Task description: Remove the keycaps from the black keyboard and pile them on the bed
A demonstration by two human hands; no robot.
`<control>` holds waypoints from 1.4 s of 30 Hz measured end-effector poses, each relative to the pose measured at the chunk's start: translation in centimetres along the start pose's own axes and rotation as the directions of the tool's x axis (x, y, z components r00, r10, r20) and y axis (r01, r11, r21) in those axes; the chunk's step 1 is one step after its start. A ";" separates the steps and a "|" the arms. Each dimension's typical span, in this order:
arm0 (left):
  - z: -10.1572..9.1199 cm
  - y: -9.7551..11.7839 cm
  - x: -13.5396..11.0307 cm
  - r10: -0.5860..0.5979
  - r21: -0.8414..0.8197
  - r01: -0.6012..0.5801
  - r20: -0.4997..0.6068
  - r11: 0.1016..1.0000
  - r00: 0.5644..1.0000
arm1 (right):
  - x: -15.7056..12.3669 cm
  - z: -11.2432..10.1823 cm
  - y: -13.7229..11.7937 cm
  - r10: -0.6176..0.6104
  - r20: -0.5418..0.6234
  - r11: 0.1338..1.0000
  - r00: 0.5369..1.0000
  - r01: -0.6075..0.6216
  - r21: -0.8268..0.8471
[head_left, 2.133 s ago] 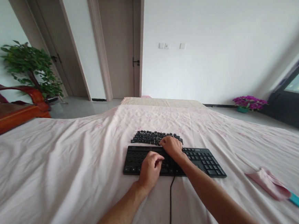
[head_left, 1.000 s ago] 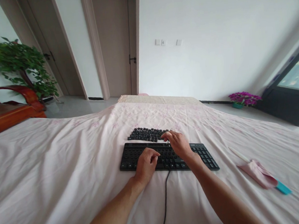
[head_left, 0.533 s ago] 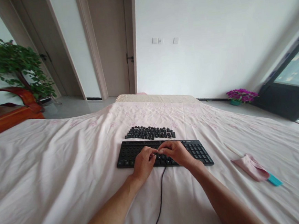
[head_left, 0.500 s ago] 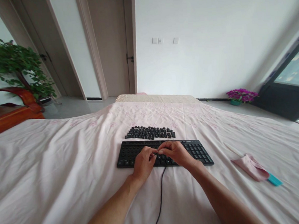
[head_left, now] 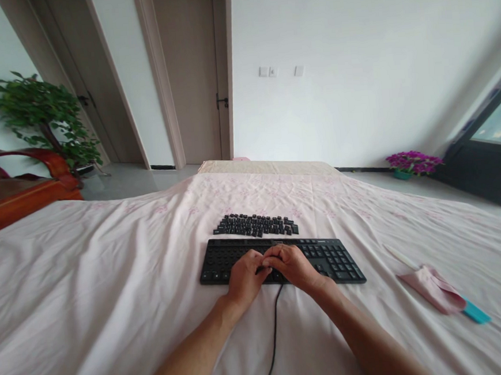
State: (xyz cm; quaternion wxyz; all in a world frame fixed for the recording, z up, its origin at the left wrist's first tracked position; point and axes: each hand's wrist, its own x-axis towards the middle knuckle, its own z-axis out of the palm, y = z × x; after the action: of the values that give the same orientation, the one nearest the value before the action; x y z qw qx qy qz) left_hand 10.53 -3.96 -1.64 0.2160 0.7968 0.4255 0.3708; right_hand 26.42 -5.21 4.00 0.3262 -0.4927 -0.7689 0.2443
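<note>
A black keyboard [head_left: 341,261] lies on the pink cloth, its cable [head_left: 274,336] running toward me. Across its left part the keycaps are off; the number pad on the right still has its keys. Over the keyboard's middle, my left hand [head_left: 246,275] is closed, with a small dark piece partly visible at its fingers that I cannot make out. My right hand [head_left: 295,265] is pinched, its fingertips meeting those of the left. What the right fingers hold is hidden. Just beyond the keyboard, loose black keycaps [head_left: 256,225] lie in rows.
To the right, a pink cloth [head_left: 434,290] lies with a turquoise piece [head_left: 477,312] sticking out from it. A wooden chair [head_left: 54,174] stands at the left by a leafy plant [head_left: 40,106]. Purple flowers [head_left: 414,162] sit on the floor at the far right.
The view has shifted slightly, so everything sits a little lower and further right. My hands stay together over the keyboard's middle, the left fingers now curled closer under the right.
</note>
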 end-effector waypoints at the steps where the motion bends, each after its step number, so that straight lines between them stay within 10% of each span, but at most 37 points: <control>1: 0.0 0.1 0.0 -0.011 0.001 0.011 0.007 1.000 1.000 | 0.0 0.1 0.3 0.000 -0.004 1.000 1.000 0.000 0.007; 22: 0.3 1.6 -0.1 -0.070 0.067 0.071 -0.025 0.995 0.997 | -2.0 2.4 3.3 -0.096 -0.310 0.972 0.946 0.157 0.175; 42: -0.1 1.7 0.0 -0.078 -0.018 0.078 0.007 0.997 0.997 | -2.3 2.3 2.4 -0.112 -0.350 0.966 0.930 0.184 0.179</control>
State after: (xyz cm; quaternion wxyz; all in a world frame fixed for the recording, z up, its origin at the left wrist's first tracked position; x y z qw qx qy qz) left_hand 11.30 -4.84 -0.42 0.2390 0.7788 0.4520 0.3633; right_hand 26.83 -6.47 0.18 0.5206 -0.4303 -0.7068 0.2102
